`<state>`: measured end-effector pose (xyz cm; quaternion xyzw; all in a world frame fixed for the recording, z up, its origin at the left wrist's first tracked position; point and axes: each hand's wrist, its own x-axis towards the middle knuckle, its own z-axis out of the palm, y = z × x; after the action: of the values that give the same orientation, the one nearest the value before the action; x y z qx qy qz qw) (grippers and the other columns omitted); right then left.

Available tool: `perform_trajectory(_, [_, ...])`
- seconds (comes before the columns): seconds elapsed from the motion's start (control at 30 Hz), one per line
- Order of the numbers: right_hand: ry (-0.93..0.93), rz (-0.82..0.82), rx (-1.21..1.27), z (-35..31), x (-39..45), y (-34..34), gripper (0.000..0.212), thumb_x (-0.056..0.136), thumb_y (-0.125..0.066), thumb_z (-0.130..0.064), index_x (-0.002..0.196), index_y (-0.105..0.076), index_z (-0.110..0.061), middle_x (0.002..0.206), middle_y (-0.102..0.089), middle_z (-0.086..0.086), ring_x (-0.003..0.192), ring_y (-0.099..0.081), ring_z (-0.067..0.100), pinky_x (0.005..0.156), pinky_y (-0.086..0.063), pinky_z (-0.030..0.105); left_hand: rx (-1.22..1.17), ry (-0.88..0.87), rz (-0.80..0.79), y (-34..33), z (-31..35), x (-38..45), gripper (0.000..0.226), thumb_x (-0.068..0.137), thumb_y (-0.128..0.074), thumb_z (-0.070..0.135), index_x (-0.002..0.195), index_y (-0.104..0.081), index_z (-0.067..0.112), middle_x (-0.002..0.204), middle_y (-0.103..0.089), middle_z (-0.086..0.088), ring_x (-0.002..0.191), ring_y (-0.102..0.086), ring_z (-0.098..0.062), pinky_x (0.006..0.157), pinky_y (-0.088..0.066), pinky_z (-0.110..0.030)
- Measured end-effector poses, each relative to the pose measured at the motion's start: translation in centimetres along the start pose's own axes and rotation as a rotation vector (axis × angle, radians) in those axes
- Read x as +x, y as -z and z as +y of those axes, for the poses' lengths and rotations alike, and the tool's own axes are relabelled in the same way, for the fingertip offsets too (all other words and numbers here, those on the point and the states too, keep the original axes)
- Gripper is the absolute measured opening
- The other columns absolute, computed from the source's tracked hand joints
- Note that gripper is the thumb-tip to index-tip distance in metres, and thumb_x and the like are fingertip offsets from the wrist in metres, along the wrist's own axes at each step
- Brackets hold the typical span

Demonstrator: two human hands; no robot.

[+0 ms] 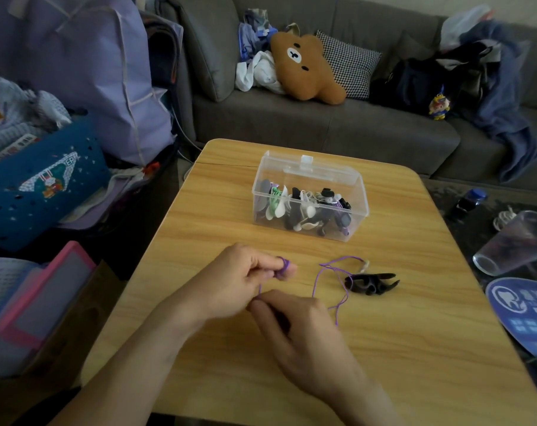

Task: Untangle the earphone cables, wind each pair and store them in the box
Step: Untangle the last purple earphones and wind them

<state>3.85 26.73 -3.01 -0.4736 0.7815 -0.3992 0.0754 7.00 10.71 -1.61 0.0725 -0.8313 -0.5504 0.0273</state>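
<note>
Purple cable [318, 279] is what both hands are busy with, out over the near middle of the wooden table [384, 348]. The left hand [239, 279] has its fingers curled, with several turns of the cable wound round a fingertip near its thumb. The right hand [295, 327] sits just below and beside it, fingers bent, pinching the same cable where a short length runs down from the left hand. From there the slack wanders right across the tabletop in loose loops and ends near a black winder [371, 282], a dark forked piece lying flat; the cable seems to touch or pass under it, though I cannot tell which. Farther back stands the clear plastic box [310, 192], lid up, holding wound earphones in black, white, green and purple, too jumbled to count. Bare wood lies between the box and the hands, and more to the right of the winder, up to the table's rounded right edge. Past that edge an overturned clear cup [516, 244] and a blue printed fan [525, 315] crowd close, the fan cut off by the frame. On the left the table edge runs close beside a pink-framed tablet [42, 299] and a blue cushion [42, 182]. Behind, a grey sofa [322, 124] carries a brown bear pillow [305, 67] and heaped clothes. Both forearms leave the frame at the bottom.
</note>
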Motion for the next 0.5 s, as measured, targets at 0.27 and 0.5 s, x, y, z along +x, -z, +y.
perform_trajectory(0.27, [-0.143,0.34,0.086,2.3,0.5,4.4,0.022,0.086,-0.074,-0.041,0.07,-0.072,-0.025,0.047,-0.044,-0.011,0.044,-0.039,0.004,0.047,-0.034,0.019,-0.154,0.096,-0.334,0.9,0.9,-0.9,0.028,0.093,-0.045,0.0,0.091,-0.07,0.012,0.077,-0.064,-0.001,0.072,-0.056,-0.011,0.067,-0.044,-0.021])
perform_trajectory(0.5, [-0.213,0.257,0.159,2.3,0.6,4.3,0.026,0.086,-0.06,-0.045,0.075,-0.074,-0.026,0.052,-0.056,-0.002,0.044,-0.046,0.003,0.047,-0.037,0.014,-0.63,0.006,-0.316,1.4,0.5,-0.5,0.025,0.078,-0.058,0.029,0.086,-0.065,0.007,0.071,-0.054,-0.006,0.064,-0.046,-0.015,0.057,-0.032,-0.026])
